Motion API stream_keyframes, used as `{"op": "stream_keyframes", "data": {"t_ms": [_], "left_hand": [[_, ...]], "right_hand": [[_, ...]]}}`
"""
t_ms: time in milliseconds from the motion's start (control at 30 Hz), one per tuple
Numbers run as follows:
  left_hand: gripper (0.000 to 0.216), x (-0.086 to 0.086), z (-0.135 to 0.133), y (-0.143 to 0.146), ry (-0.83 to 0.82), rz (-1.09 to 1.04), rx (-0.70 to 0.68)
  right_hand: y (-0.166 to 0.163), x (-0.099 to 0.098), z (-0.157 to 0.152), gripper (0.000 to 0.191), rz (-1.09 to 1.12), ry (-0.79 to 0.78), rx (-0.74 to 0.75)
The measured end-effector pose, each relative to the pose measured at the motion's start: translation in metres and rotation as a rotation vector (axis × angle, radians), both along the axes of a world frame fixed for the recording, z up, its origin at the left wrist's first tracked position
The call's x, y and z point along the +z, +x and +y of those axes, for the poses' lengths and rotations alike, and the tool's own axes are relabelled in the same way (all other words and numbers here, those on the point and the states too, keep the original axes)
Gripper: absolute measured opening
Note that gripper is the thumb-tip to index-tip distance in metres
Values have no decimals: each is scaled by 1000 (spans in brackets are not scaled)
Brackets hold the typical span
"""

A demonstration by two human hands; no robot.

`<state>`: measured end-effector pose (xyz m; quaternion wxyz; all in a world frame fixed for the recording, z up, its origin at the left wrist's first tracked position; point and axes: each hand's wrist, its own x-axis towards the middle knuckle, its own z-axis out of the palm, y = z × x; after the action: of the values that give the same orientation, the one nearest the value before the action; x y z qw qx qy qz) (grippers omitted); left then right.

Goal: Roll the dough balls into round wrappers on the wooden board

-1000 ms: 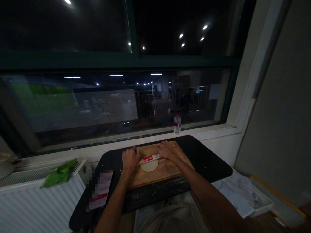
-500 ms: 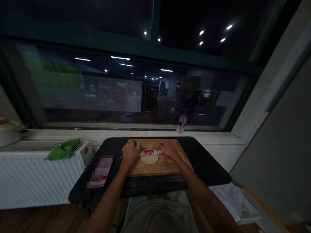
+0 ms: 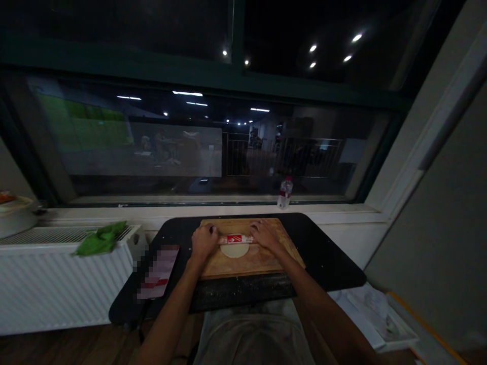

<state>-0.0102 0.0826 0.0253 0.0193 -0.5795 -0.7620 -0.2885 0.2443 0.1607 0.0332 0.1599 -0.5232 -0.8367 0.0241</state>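
A wooden board [image 3: 254, 261] lies on a small black table [image 3: 323, 258]. On it is a pale round disc of dough [image 3: 234, 250]. Across the dough's far edge lies a roller with a red and white wrapper [image 3: 235, 239]. My left hand [image 3: 204, 242] presses on the roller's left end with curled fingers. My right hand [image 3: 264, 234] rests on its right end, fingers laid over it.
A flat packet [image 3: 159, 271] lies on the table's left side. A water bottle [image 3: 284, 193] stands on the window sill. A green cloth [image 3: 101, 238] lies on the white radiator, a bowl [image 3: 11, 213] at far left. Papers [image 3: 375, 309] lie low at right.
The roller and both hands have shifted slightly away from me over the dough since a second ago. The view has swung and levelled; the hands keep their hold.
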Motion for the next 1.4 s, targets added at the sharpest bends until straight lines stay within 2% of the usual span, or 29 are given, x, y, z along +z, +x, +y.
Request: {"op": "stream_keyframes", "data": {"t_ms": [200,467,533,633,700,833,967,1400], "left_hand": [[42,0,-2,-2,26,-19,-74],[37,-11,8,-8,72,-100,-86],[34,-12,9,-10,72,-150,-142],[31,-14,8,-14,84,-211,-300],[33,-15,9,-15,97,-204,-347],[36,-19,12,-16,129,-154,-289],[41,-19,15,-16,155,-196,-264],[45,-20,13,-18,211,-343,-338]], "right_hand": [[-1,-5,1,39,52,-3,-28],[0,-3,1,35,31,31,-62],[0,-2,0,35,16,35,-57],[0,-1,-3,37,-6,37,-36],[0,-1,-6,39,-23,41,-23],[1,-4,-17,41,-65,86,-46],[2,-7,-29,42,-67,110,-57],[2,-10,-77,47,-9,125,-99]]}}
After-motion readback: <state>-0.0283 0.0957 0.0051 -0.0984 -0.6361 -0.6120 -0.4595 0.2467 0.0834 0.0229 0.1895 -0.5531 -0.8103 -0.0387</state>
